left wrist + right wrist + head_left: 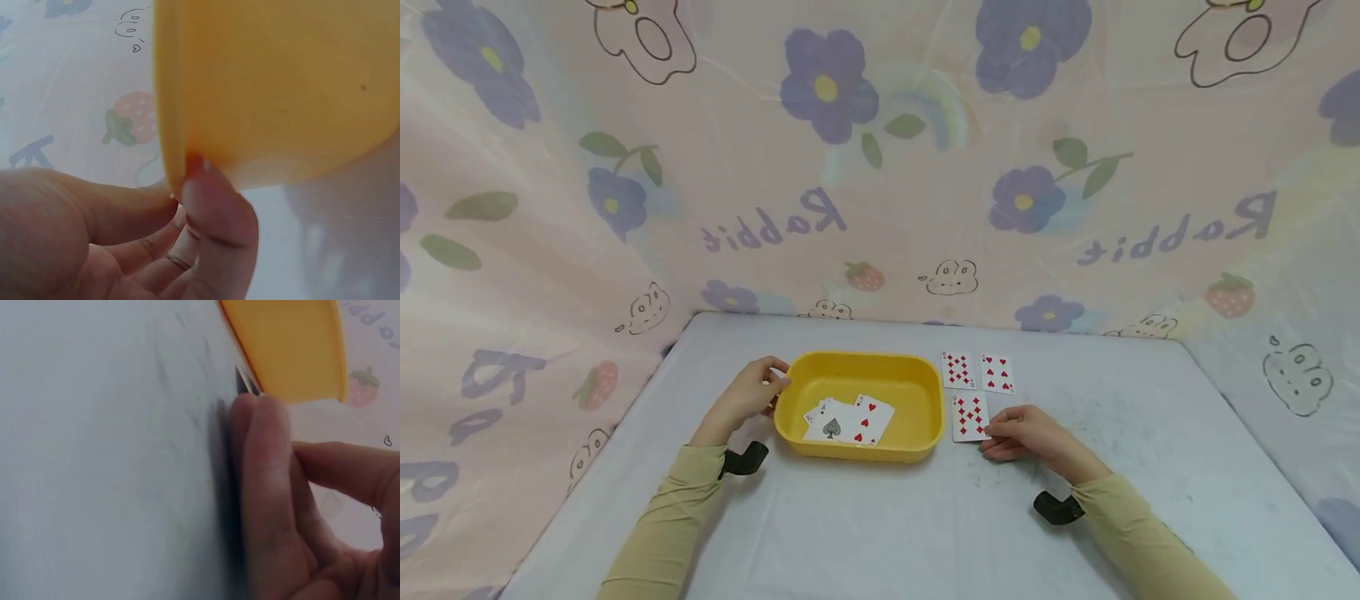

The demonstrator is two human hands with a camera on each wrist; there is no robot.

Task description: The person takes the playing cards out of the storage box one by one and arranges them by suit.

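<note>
My left hand (751, 392) pinches the left rim of a yellow plastic tub (867, 452), thumb and forefinger on either side of it in the left wrist view. Inside the tub lie an ace of spades (831, 427), a three of hearts (872, 417) and a partly covered card at their left. To the right of the tub, my right hand (1026, 437) pinches the lower right corner of a nine of diamonds (968, 415). That card appears almost edge-on and mostly hidden behind the fingers in the right wrist view.
Just behind the nine, another diamonds card (958, 371) and a hearts card (997, 373) lie face up side by side. All this sits on a white-covered table (865, 533). A patterned curtain (880, 208) rises behind and at both sides.
</note>
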